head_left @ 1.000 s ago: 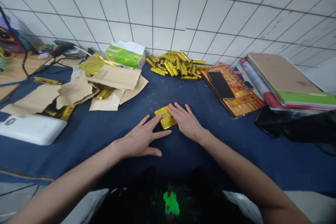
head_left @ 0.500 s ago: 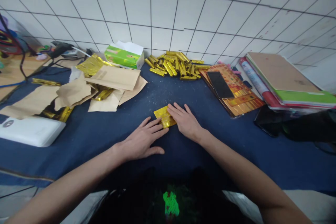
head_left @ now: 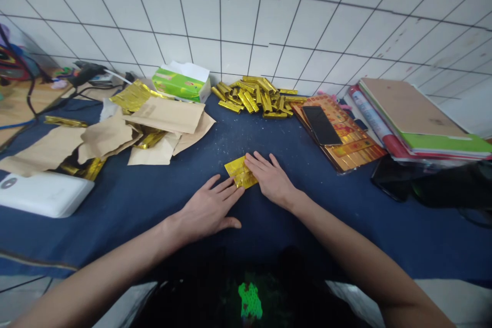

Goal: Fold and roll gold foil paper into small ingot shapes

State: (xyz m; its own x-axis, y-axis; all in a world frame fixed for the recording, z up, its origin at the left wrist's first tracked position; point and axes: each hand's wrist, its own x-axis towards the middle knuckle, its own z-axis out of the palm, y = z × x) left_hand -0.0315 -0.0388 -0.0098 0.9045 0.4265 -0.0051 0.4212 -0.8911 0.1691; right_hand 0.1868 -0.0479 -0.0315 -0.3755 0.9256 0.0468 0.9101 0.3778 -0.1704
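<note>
A small piece of gold foil paper (head_left: pixel 239 169) lies flat on the dark blue tablecloth (head_left: pixel 253 236) in front of me. My left hand (head_left: pixel 210 208) rests with its fingers stretched out, the fingertips on the foil's lower left edge and the thumb apart on the cloth. From the other side, my right hand (head_left: pixel 270 178) lies flat with fingers spread and covers the foil's right part. Creases run across the foil. Beyond my hands, against the wall, is a heap of folded gold foil pieces (head_left: pixel 251 98).
At left are torn brown paper pieces (head_left: pixel 165 114), more gold foil (head_left: pixel 132 96), a green tissue pack (head_left: pixel 180 82) and a white device (head_left: pixel 46 195). To the right, a black phone (head_left: pixel 322 125) lies on an orange-gold packet (head_left: pixel 351 151) beside stacked notebooks (head_left: pixel 415 107).
My left hand has shifted very slightly down and to the left along the foil's edge. My right hand and the foil look nearly unchanged.
</note>
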